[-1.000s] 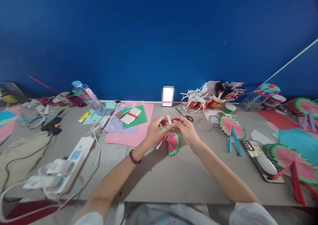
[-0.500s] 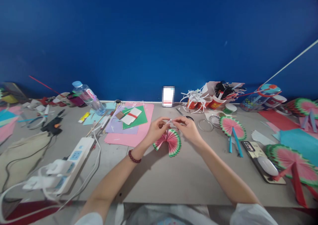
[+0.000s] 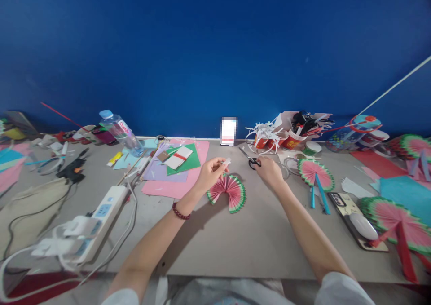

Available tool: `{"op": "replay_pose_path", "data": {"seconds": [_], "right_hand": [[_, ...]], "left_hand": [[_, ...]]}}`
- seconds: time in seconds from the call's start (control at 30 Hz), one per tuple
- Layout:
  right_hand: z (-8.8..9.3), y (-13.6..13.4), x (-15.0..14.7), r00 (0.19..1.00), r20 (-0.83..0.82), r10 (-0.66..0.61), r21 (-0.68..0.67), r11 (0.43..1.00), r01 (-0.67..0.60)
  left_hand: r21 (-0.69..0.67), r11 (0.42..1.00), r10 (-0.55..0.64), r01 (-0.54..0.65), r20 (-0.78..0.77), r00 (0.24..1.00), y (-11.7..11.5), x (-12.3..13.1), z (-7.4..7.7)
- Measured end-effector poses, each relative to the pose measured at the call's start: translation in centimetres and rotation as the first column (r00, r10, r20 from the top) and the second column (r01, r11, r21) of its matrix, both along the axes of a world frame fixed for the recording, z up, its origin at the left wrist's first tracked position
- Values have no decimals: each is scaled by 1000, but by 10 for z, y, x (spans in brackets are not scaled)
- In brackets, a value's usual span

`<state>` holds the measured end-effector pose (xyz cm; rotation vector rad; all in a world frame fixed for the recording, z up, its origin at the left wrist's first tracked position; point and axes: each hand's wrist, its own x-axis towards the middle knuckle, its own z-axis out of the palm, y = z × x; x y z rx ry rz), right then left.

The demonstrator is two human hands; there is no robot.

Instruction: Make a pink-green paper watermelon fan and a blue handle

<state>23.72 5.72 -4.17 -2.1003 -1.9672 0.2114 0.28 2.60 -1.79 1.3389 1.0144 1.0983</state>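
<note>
1. The paper fan lies flat on the bench, just in front of my hands. It is pleated, pink in the middle, with a white line and a green rim, and it is spread into a half circle with its folded hub pointing away from me.
2. My left grip is pinched shut on a short white strip, thumb against forefinger. The strip pokes out to the right, above the hub of the fan. The heel of that hand hangs just over the fan's left edge. A dark red bead bracelet sits on that wrist.
3. My right grip is well apart from the strip and off to the right of the fan. Its fingertips are at the black handles of the scissors, which lie on the bench with the blades pointing away to the left. The fingers are curled, but I cannot tell if they have closed around the handles or only touch them.
4. To the right lies a finished fan with blue sticks. To the left is a pink paper sheet.
</note>
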Motion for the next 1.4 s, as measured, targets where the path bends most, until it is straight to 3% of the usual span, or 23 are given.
{"op": "replay_pose_path", "data": {"seconds": [0.1, 0.3, 0.4, 0.47, 0.53, 0.6, 0.7, 0.8, 0.83, 1.0, 1.17, 1.4], "right_hand": [[-10, 6, 4, 999, 51, -19, -87, 996, 23], [-20, 13, 9, 999, 12, -52, -75, 996, 52], [-22, 13, 13, 994, -90, -58, -68, 996, 52], [-21, 13, 15, 963, -258, -82, -110, 992, 55], [-19, 13, 13, 848, -515, -127, -204, 979, 23], [-15, 12, 9, 631, -759, -161, -266, 961, -74], [-5, 8, 0, 341, -935, -98, -194, 946, -259], [6, 2, -11, 251, -968, -19, -124, 902, -413], [9, -1, -14, 250, -968, 8, -108, 890, -444], [17, -13, -28, 401, -908, 121, -103, 864, -493], [23, -19, -35, 491, -841, 226, -60, 864, -500], [22, -18, -32, 547, -806, 227, -50, 894, -445]], "left_hand": [[11, 1000, 1, -1, -2, 1000, 1, 0, 0], [18, 1000, -6, 6, -22, 1000, 3, -5, 1], [41, 999, -5, 6, -27, 1000, 5, -7, 1], [52, 999, 4, -3, -19, 1000, 6, -9, 0], [55, 998, 13, -14, 7, 1000, 7, -10, 1], [46, 999, 21, -23, 35, 999, 8, -11, 2], [37, 998, 42, -44, 59, 997, 9, -12, 4], [51, 997, 59, -63, 76, 995, 8, -12, 6], [55, 996, 67, -71, 82, 994, 8, -12, 7], [79, 989, 115, -125, 119, 986, 9, -13, 7], [92, 982, 152, -164, 130, 980, 12, -14, 5], [94, 981, 154, -170, 152, 976, 14, -17, 5]]}}
